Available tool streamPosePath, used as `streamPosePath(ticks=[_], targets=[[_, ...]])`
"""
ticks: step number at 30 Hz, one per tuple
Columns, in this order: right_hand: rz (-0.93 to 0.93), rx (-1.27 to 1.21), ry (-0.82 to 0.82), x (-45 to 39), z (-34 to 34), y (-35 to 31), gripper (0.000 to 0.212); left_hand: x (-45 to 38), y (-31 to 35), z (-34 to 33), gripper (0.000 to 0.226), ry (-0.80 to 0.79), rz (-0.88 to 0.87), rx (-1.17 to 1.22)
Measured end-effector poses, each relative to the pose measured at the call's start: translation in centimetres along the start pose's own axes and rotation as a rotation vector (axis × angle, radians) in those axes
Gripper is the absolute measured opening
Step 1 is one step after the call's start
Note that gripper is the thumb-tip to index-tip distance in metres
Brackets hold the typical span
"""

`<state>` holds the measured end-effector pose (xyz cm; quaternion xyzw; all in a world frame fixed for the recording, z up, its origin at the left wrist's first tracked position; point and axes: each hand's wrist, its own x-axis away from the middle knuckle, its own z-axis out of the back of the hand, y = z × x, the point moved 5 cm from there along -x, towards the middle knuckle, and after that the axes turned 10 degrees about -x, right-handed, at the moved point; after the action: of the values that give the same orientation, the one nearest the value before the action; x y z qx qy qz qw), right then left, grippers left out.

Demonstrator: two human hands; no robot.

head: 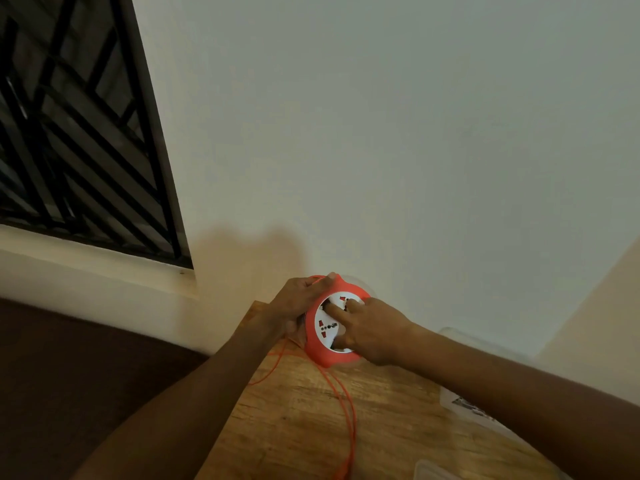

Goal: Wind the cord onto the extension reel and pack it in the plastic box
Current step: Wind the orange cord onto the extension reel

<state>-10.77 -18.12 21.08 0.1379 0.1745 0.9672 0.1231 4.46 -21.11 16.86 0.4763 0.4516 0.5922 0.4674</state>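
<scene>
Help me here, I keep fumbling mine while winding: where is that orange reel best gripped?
Probably by the orange rim on its left side, where the left hand grips the reel: it stands tilted on edge, and the right hand needs the white socket face free.

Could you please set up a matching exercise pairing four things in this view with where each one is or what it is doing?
Things:
1. left hand
2. right hand
3. orange cord
4. clear plastic box

States:
A. trails loose across the wooden table
B. fingers on the reel's white socket face
C. grips the reel's orange rim
D. lies at the table's right edge, behind the right forearm

Pairs: 1-C, 2-B, 3-A, 4-D
</scene>
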Motion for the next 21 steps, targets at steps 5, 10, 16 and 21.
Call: streamPosePath(ticks=[5,10,16,21], targets=[[-0.061,0.039,-0.020,-0.4,0.6,0.2,0.067,0.5,-0.1,-0.1,0.067,0.026,0.013,0.000],[-0.219,-0.123,0.178,-0.5,0.6,1.3,0.068,0.7,-0.3,-0.3,0.067,0.126,-0.035,0.073],[-0.784,-1.081,0.337,0.1,-2.5,1.1,0.063,1.4,-0.6,-0.9,0.042,0.204,-0.039,0.045],[-0.850,-1.827,0.292,0.5,-4.1,-0.9,0.066,2.4,-2.3,-1.2,0.044,0.163,0.046,0.102]])
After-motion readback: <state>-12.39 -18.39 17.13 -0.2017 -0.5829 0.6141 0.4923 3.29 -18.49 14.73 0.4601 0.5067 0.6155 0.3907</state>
